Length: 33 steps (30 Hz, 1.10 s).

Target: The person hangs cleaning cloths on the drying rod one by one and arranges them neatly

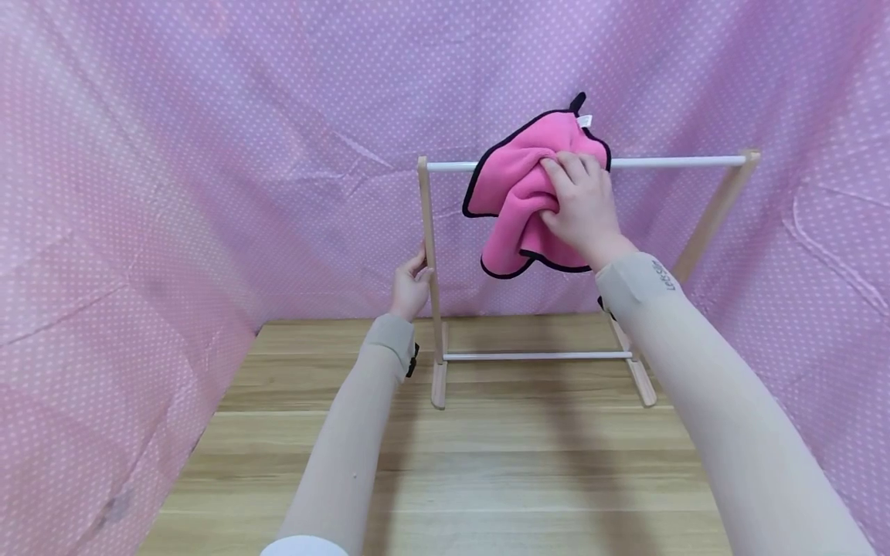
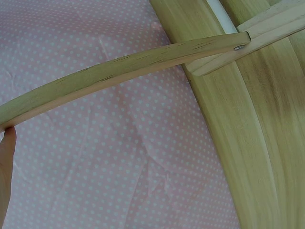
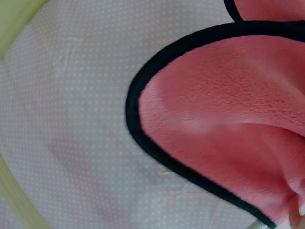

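Note:
A pink towel [image 1: 518, 166] with black edging, a black loop and a white tag lies bunched at the top rail [image 1: 681, 162] of a wooden drying rack [image 1: 433, 232]. My right hand [image 1: 584, 201] grips its middle, and folds of cloth hang below the fingers. In the right wrist view a rounded corner of the towel [image 3: 205, 105] fills much of the picture, with only a bit of finger at the lower right. My left hand [image 1: 412, 286] holds the rack's left post between thumb and fingers. The left wrist view shows one fingertip [image 2: 8, 138] against that post [image 2: 119, 71].
The rack's feet [image 1: 439, 384] stand on a wood-grain table [image 1: 528, 455], joined by a low white bar [image 1: 535, 356]. Behind and on both sides hangs a pink dotted curtain [image 1: 313, 139]. The right post [image 1: 716, 216] leans outward beyond my right forearm.

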Available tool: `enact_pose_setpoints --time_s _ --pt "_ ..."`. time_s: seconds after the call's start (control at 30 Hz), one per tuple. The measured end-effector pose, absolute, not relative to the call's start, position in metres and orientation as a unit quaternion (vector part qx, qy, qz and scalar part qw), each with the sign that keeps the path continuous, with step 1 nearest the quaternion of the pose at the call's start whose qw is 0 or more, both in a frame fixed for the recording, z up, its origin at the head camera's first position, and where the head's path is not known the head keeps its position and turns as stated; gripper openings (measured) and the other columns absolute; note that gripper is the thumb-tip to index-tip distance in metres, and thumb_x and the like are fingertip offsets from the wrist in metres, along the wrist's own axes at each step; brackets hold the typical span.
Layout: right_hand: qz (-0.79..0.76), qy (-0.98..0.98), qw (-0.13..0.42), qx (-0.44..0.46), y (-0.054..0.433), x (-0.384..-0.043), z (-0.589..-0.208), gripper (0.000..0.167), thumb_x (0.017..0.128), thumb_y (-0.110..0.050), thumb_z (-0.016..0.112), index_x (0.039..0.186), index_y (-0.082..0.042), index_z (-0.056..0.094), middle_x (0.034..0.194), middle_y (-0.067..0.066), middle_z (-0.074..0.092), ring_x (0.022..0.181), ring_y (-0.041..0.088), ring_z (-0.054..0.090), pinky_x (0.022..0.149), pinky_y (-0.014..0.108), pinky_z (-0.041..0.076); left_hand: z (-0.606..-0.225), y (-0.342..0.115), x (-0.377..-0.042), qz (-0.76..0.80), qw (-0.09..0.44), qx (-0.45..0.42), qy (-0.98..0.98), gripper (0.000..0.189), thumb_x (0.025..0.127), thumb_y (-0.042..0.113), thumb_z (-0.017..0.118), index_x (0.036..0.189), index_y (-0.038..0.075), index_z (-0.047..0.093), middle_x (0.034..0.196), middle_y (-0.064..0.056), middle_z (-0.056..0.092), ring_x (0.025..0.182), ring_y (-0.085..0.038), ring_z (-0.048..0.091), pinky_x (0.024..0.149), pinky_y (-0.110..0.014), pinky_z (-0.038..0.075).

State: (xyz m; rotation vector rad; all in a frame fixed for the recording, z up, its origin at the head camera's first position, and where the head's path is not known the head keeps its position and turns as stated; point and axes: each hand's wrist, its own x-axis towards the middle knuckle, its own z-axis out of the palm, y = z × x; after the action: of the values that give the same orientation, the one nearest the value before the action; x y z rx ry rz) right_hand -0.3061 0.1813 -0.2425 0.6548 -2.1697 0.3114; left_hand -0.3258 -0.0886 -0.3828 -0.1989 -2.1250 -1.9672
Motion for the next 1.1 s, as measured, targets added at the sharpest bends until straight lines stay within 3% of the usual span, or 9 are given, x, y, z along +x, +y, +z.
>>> enact_pose_setpoints --time_s 0.37,0.5,0.73,0.9,1.0,1.1 --pt "0.068 -0.940 0.283 0.175 0.180 -0.304 -0.219 0.065 0.076 -0.019 0.067 0.136 -0.012 0.041 0.135 0.018 0.044 0.126 0.043 0.033 0.107 0.062 0.019 -0.383 -0.089 -0.324 -0.673 0.118 -0.066 -0.727 0.053 0.092 -0.009 0.048 0.141 0.005 0.035 0.150 -0.006 0.036 0.134 -0.022 0.042 0.109 -0.025 0.038" --pt "0.061 -0.953 0.244 0.168 0.184 -0.304 -0.213 0.072 0.075 -0.018 0.071 0.139 -0.014 0.037 0.137 0.020 0.042 0.125 0.046 0.033 0.107 0.064 0.018 -0.381 -0.088 -0.323 -0.669 0.113 -0.068 -0.732 0.052 0.093 -0.008 0.048 0.142 0.004 0.035 0.150 -0.007 0.035 0.134 -0.023 0.042 0.109 -0.025 0.038" --pt "0.052 -0.956 0.225 0.179 0.187 -0.304 -0.212 0.080 0.074 -0.017 0.075 0.142 -0.015 0.032 0.138 0.021 0.041 0.124 0.047 0.033 0.106 0.065 0.019 -0.375 -0.089 -0.312 -0.643 0.098 -0.052 -0.758 0.052 0.096 0.001 0.050 0.145 0.009 0.035 0.149 -0.011 0.038 0.134 -0.027 0.040 0.112 -0.034 0.037" --pt "0.042 -0.958 0.217 0.184 0.187 -0.303 -0.208 0.083 0.073 -0.022 0.077 0.143 -0.015 0.032 0.138 0.022 0.040 0.123 0.048 0.034 0.104 0.066 0.021 -0.364 -0.079 -0.294 -0.595 0.187 -0.064 -0.779 0.045 0.094 0.002 0.052 0.138 0.004 0.045 0.137 -0.018 0.037 0.131 -0.031 0.036 0.115 -0.039 0.032" --pt "0.038 -0.959 0.206 0.189 0.189 -0.302 -0.205 0.085 0.073 -0.026 0.078 0.144 -0.016 0.032 0.139 0.022 0.040 0.123 0.048 0.034 0.103 0.067 0.023 -0.357 -0.067 -0.287 -0.587 0.226 -0.097 -0.771 0.037 0.091 -0.004 0.051 0.128 -0.004 0.052 0.125 -0.023 0.044 0.121 -0.033 0.043 0.110 -0.040 0.038" --pt "0.036 -0.961 0.197 0.192 0.190 -0.301 -0.203 0.087 0.073 -0.028 0.079 0.145 -0.016 0.032 0.140 0.021 0.039 0.124 0.049 0.034 0.102 0.066 0.024 -0.350 -0.055 -0.287 -0.604 0.178 -0.127 -0.766 0.035 0.093 -0.001 0.049 0.128 -0.004 0.050 0.125 -0.025 0.049 0.120 -0.035 0.046 0.108 -0.041 0.041"
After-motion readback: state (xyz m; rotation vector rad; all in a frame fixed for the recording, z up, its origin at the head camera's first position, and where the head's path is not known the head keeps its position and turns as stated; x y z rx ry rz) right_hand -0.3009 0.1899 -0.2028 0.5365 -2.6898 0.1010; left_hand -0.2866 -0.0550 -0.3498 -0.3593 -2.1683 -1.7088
